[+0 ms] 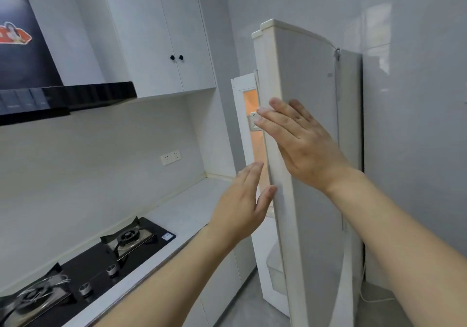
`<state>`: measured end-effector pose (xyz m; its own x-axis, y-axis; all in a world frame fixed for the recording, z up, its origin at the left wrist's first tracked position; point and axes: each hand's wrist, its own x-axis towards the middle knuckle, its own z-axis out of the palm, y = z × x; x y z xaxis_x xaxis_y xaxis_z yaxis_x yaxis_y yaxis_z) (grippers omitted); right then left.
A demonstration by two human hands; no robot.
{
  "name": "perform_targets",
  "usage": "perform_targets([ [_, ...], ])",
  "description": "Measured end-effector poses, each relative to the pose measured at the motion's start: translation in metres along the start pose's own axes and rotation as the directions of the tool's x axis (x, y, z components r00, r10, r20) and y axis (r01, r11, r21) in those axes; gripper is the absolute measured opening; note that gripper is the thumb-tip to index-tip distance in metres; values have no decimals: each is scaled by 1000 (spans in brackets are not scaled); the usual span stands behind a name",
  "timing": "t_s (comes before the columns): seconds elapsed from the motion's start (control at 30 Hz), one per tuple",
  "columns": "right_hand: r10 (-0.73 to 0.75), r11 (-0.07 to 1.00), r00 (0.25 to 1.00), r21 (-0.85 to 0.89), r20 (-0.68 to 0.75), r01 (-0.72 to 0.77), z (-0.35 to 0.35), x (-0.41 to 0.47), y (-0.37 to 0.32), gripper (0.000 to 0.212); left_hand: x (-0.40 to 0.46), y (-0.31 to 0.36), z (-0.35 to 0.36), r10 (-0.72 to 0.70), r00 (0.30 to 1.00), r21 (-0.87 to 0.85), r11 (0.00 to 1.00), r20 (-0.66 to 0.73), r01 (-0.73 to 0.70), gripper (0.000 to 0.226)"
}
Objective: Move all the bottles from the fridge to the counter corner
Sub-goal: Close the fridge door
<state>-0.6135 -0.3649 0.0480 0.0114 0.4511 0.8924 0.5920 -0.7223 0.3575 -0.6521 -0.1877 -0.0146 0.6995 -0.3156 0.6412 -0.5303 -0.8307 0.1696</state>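
A tall white fridge stands at the right, its door (pixel 310 79) ajar, with a narrow lit orange gap (pixel 252 114) along the left edge. My right hand (pixel 300 144) lies flat on the outside of the door, fingers straight and pointing left toward the door's edge. Lower down, my left hand (pixel 245 200) is at that same edge, fingers straight, thumb touching the edge. No bottles show through the gap. The counter corner (pixel 209 187) lies just left of the fridge, a bare white surface.
A black gas hob (pixel 83 273) with two burners takes up the near counter. A range hood (pixel 65 99) and white wall cabinets (pixel 161 33) hang above. A double socket (pixel 170 157) is on the backsplash. Glossy wall runs right of the fridge.
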Motion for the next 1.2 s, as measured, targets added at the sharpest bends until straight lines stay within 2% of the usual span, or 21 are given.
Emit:
perform_targets([
  [0.13, -87, 996, 996, 5, 10, 87, 16, 7, 7, 42, -9, 3, 11, -78, 996, -6, 997, -52, 78, 68],
  [0.23, -114, 992, 993, -61, -18, 113, 29, 12, 9, 42, -10, 0, 17, -142, 987, 8, 990, -74, 143, 72],
  [0.37, -126, 990, 990, -79, -65, 121, 45, 18, 8, 40, -11, -5, 19, -169, 981, 2, 985, -90, 170, 61],
  [0.5, -173, 984, 983, -58, -67, 169, 61, 25, 9, 38, -9, -13, 24, -177, 979, 37, 983, -100, 182, 61],
  [0.63, -242, 969, 969, -63, -48, 239, 76, 35, 13, 33, -4, -26, 30, -213, 966, -1, 977, -149, 215, 37],
  [0.7, -271, 961, 962, -65, -40, 268, 86, 40, 15, 32, -2, -32, 31, -234, 956, -16, 972, -177, 235, 32],
  [0.93, -354, 934, 934, -68, -40, 351, 128, 56, 18, 34, 4, -62, 37, -290, 934, -12, 956, -209, 295, 44],
  [1.2, -443, 896, 895, -77, -59, 438, 182, 81, 24, 31, 16, -103, 51, -325, 879, -3, 938, -349, 346, 52],
])
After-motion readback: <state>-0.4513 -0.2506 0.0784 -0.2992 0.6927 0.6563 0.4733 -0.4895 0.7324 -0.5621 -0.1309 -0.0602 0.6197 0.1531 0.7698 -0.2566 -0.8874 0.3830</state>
